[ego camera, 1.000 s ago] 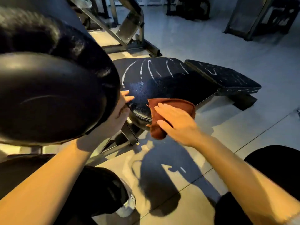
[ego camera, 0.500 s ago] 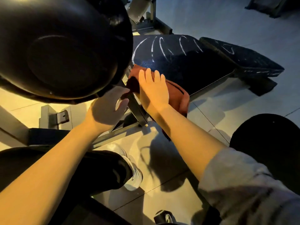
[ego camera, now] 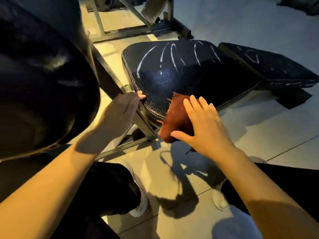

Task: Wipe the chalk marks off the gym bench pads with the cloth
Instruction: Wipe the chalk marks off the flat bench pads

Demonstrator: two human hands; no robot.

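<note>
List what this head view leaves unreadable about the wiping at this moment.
- Pad surface under the cloth: covered by it and the right hand.
- Left hand fingers: wrapped behind the near pad edge.
- Far pad marks: too faint to read.

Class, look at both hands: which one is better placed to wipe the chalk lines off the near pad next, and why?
Right. The right hand lies flat on the cloth at the pad edge, below the chalk lines. The left hand grips the pad's corner, steadying it.
</note>
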